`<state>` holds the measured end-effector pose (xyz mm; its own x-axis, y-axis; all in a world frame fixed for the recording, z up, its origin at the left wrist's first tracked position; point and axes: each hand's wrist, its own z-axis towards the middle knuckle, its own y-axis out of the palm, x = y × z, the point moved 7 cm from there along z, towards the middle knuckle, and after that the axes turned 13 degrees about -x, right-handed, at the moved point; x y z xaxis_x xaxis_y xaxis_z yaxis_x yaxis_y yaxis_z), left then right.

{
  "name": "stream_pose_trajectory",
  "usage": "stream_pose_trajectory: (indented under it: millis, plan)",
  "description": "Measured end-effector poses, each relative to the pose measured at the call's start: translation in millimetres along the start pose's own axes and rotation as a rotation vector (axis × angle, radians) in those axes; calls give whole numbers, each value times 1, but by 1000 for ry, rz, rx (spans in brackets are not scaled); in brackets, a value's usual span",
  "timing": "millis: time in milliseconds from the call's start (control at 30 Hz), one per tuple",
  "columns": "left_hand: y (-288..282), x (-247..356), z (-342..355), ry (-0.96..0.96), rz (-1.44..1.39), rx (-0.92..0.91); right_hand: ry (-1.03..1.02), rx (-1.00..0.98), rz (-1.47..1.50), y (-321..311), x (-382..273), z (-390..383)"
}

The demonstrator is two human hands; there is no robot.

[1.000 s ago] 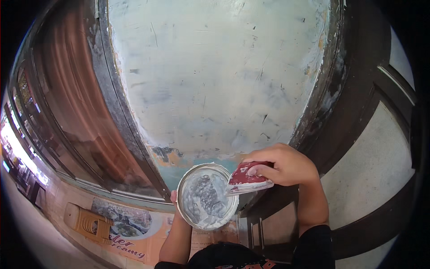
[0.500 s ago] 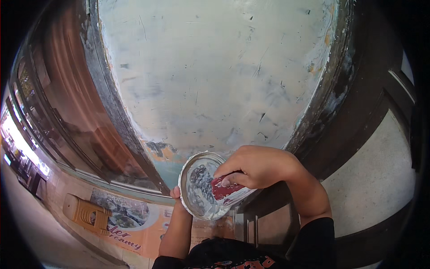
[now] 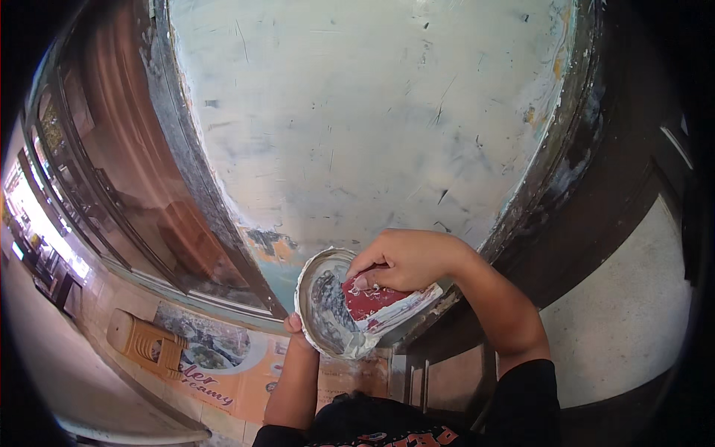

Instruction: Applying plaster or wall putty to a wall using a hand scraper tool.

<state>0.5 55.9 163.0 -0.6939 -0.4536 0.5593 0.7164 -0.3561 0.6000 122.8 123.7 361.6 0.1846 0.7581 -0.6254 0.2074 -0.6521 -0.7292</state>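
My left hand [image 3: 293, 323] supports a round, shallow container [image 3: 301, 298] at its left edge; the thumb shows at the side and the other fingers are hidden behind it. White putty [image 3: 359, 344] coats its rim and smears its greyish inside, with a thicker lump at the near right. In my right hand [image 3: 406, 259] is a red putty spreader [image 3: 369, 299], fingers closed over its upper part. The spreader lies tilted across the right side of the container, and white putty clings to its long lower right edge.
Ahead rises a pale, patched wall panel [image 3: 335, 134] with dark nicks, framed by worn dark trim. A brown plastic stool [image 3: 145, 343] stands on a printed orange sheet [image 3: 249, 372] at the left. Left of the panel is a glazed window or door [image 3: 141, 194].
The spreader has shifted slightly up and left, showing more of its red face and its putty-covered edge. My right hand moved with it, while the container tipped a little.
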Motion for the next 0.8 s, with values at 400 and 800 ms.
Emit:
stream_pose_trajectory:
  millis: [400,800]
  plan:
    - [1,-4,-7,27,10,47,-37,-1,117,7,22,10]
    - [-6,-10,-27,-14,98,79,-101,128,377,4,18,13]
